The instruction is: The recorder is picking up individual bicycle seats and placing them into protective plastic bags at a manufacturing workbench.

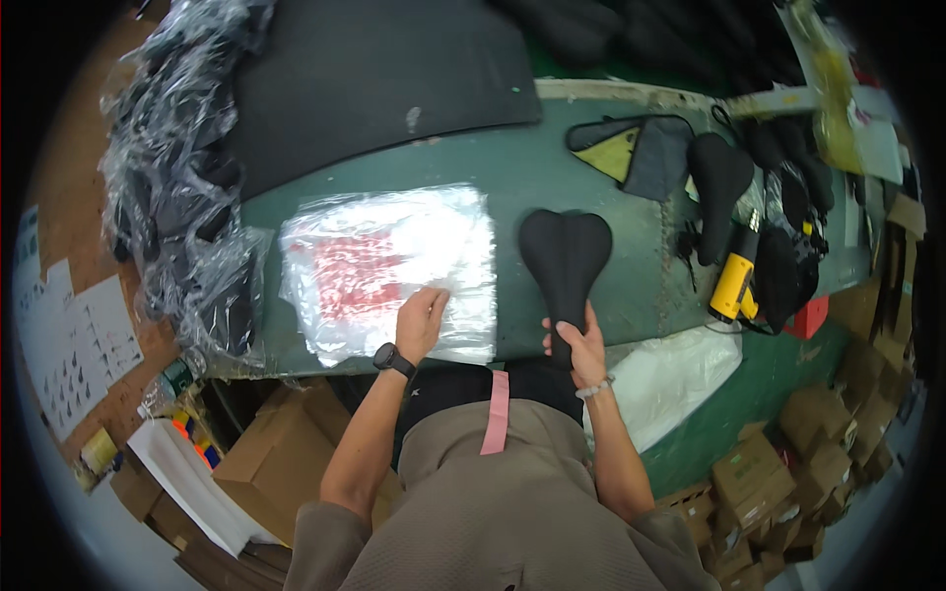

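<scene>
A black bicycle saddle lies over the green table, its wide end pointing away from me. Wrapped around its narrow nose is my right hand, closed, with a bracelet at the wrist. A stack of clear plastic bags with red printing is spread flat to the left of the saddle. My left hand, wearing a dark watch, rests on the stack's near part. Its thumb and fingers are pinched together on the film of the top bag.
Plastic-wrapped saddles are heaped at the left. A black mat covers the far side. To the right are another saddle, a grey-and-yellow cloth and a yellow heat gun. Cardboard boxes stand at lower right.
</scene>
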The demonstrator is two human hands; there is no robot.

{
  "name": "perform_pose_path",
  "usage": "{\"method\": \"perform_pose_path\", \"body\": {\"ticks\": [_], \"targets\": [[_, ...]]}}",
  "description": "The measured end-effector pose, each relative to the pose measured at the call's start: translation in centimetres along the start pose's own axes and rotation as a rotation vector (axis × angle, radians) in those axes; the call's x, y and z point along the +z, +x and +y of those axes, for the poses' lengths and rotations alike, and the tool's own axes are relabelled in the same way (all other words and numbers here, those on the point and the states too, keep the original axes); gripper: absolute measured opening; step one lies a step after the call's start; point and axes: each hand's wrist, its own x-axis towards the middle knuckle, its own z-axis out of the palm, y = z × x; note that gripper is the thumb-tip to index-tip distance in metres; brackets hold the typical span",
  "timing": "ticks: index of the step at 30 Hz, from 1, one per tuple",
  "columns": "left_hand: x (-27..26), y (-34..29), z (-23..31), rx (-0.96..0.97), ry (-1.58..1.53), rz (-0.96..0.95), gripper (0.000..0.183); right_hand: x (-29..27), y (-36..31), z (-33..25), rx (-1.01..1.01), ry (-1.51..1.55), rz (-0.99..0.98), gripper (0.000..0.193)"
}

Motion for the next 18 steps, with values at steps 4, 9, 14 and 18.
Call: {"method": "perform_pose_path", "body": {"ticks": [4, 9, 14, 18], "targets": [[-0.7, 0.1, -0.8, -0.111, -0.310, -0.051, 0.020, 2.0, -2.4, 0.4, -0.470, -0.555, 0.023, 0.086], [-0.4, 0.5, -3.1, -0.223, -0.377, -0.135, 0.024, 9.4, -3.9, -2.8, -0.523, -0.956, -0.110, 0.094], [-1.0, 1.1, -3.3, -0.390, -0.678, -0.133, 0.030, 9.6, -1.5, 0.8, -0.682, -1.232, -0.135, 0.094], [-3.8, 0.5, -1.4, -0.278, -0.833, 0.462, 0.031, 8.7, -0.5, 3.2, -0.638, -1.507, -0.162, 0.098]]}}
